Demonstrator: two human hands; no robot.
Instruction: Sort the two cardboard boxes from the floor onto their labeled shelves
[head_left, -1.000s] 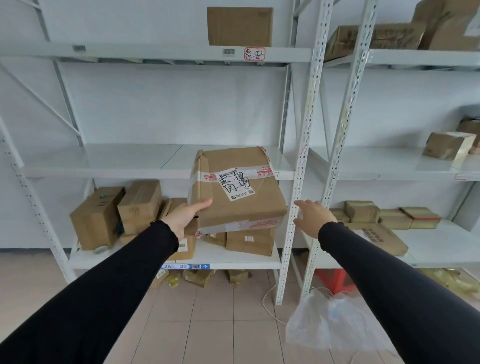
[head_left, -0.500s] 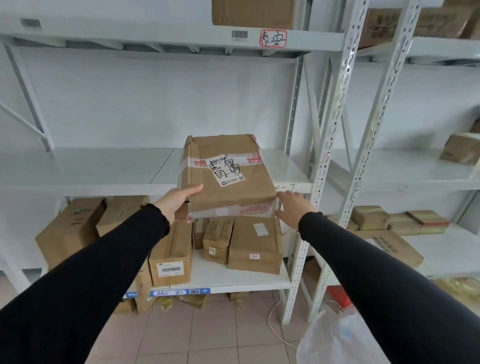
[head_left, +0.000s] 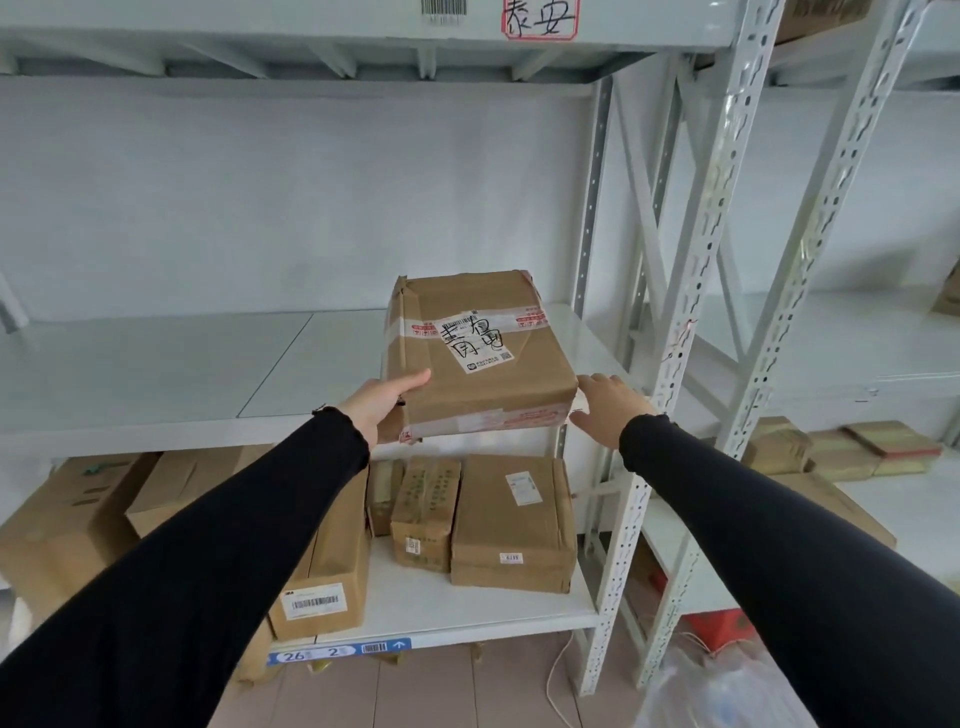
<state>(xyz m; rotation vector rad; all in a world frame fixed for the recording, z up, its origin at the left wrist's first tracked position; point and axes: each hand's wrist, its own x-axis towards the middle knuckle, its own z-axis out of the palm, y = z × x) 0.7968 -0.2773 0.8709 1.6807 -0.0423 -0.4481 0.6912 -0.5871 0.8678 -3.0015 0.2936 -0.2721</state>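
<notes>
A brown cardboard box (head_left: 483, 358), bound with white and red tape and carrying a label with handwritten characters, lies on the white middle shelf (head_left: 182, 374). Its near end sticks out over the shelf's front edge. My left hand (head_left: 384, 405) grips the near left corner, thumb on top and fingers underneath. My right hand (head_left: 610, 410) presses against the near right corner with its fingers spread. A red-framed handwritten label (head_left: 540, 18) is stuck on the front edge of the shelf above. No second loose box is in view.
Several cardboard boxes (head_left: 511, 519) stand on the lower shelf under the box. A perforated white upright (head_left: 675, 364) rises just right of my right hand. The neighbouring rack holds flat parcels (head_left: 841, 452). A clear plastic bag (head_left: 727, 691) lies on the tiled floor at bottom right.
I have stepped closer and the box has moved forward onto the middle shelf. My right hand, apart from the box a second ago, now touches its near right corner.
</notes>
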